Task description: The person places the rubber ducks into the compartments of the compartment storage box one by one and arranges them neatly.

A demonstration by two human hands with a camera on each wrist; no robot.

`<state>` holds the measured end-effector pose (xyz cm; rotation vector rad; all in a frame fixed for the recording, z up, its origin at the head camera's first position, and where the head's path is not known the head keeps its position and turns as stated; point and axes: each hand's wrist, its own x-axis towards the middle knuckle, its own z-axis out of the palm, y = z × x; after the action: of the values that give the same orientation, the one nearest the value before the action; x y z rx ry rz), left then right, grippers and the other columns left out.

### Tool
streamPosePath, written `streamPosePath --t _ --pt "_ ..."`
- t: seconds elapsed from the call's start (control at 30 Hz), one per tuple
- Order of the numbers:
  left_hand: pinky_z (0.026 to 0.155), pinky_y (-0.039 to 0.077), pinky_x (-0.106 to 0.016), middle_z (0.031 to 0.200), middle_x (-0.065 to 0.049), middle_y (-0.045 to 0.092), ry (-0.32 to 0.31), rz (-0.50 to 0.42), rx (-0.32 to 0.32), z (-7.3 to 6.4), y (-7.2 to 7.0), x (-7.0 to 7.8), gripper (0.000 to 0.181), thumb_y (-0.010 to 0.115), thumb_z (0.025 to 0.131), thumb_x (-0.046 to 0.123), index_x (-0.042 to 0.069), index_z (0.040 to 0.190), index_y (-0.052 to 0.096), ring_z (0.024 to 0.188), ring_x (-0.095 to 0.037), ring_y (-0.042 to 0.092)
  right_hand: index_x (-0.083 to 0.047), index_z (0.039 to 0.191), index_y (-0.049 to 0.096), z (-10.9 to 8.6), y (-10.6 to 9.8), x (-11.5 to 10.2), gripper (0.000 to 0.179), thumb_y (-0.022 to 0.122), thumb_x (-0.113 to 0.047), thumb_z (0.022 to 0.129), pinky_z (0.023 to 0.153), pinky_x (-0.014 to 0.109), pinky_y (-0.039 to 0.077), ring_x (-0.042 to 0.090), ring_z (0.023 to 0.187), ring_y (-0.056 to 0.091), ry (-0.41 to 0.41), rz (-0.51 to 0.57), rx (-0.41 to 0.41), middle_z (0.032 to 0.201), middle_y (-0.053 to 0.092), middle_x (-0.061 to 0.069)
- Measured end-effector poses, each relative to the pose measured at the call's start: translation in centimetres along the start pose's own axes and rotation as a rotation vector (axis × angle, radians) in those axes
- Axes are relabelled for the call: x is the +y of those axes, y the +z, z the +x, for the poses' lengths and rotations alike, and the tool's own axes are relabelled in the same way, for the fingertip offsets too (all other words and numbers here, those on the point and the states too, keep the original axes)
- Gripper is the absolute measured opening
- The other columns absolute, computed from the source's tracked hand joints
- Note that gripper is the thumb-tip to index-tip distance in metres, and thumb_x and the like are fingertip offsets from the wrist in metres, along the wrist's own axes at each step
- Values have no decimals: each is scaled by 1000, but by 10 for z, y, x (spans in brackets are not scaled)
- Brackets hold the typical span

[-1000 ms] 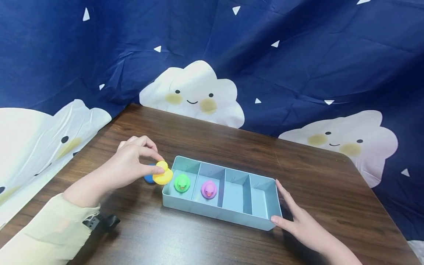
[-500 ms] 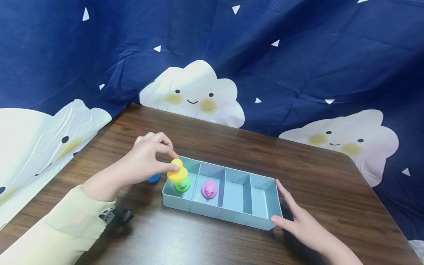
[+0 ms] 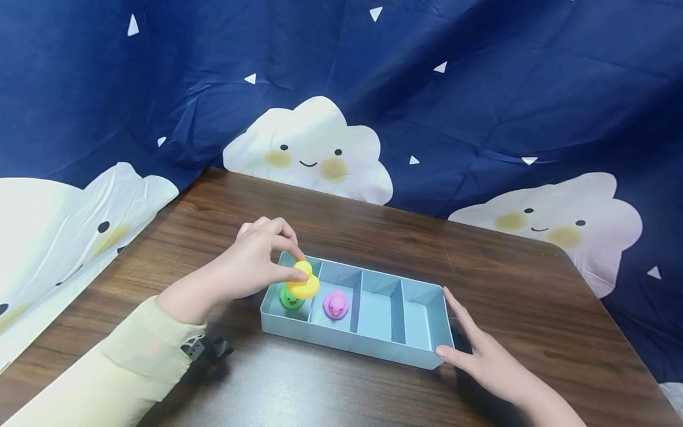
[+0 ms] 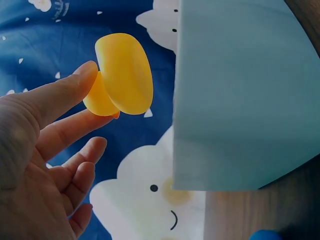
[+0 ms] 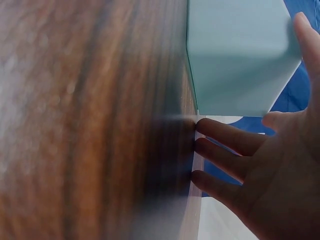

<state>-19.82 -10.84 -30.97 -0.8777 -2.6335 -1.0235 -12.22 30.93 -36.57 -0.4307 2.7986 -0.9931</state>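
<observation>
My left hand pinches a yellow toy duck by its head between thumb and fingertips. The duck hangs over the left part of a pale blue divided box, above a green toy duck that it partly hides. In the left wrist view the yellow duck shows its flat underside, and the other fingers are loosely bent. A purple toy duck sits in the second compartment. My right hand touches the box's right end, thumb at the front corner, forefinger stretched to the back corner, other fingertips on the table.
The brown wooden table carries the box. A blue object shows partly at the bottom of the left wrist view; the left hand hides it in the head view. Behind the table hangs a dark blue cloth with clouds.
My left hand has carried the yellow duck rightward, from beside the box's left end to above the left part of it. The right hand and the box have stayed put.
</observation>
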Motion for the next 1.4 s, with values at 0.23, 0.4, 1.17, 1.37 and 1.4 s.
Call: streamPosePath --t 0.23,0.4,1.17,1.37,1.4 --pt "87 25 -43 97 9 54 14 -8 -6 2 8 1 19 89 73 34 25 87 79 93 -15 43 -44 156 2 -1 0 1 90 67 -30 95 91 69 38 50 132 39 3 7 0 149 37 26" --pt "88 25 -43 97 9 54 5 -27 -17 5 11 5 20 89 73 35 24 85 79 97 -16 43 -43 156 3 -1 0 0 90 67 -29 95 92 68 38 48 132 40 -12 14 5 149 38 25" --pt "88 26 -41 95 11 53 37 -31 -36 15 25 16 19 88 73 35 24 83 77 96 -14 44 -43 156 3 -1 0 0 91 68 -28 94 91 68 39 48 132 41 -17 -5 9 148 38 26" --pt "89 26 -40 96 11 53 23 -47 -55 17 31 18 18 88 74 36 25 83 76 98 -14 44 -42 156 3 -1 0 0 92 69 -28 94 91 68 38 48 132 41 -21 -2 12 148 39 27" --pt "89 26 -40 97 11 53 17 -49 -59 17 32 18 18 88 74 37 26 83 76 98 -14 43 -42 156 3 -1 0 -1 91 68 -28 94 91 69 38 48 132 40 -19 1 10 148 38 27"
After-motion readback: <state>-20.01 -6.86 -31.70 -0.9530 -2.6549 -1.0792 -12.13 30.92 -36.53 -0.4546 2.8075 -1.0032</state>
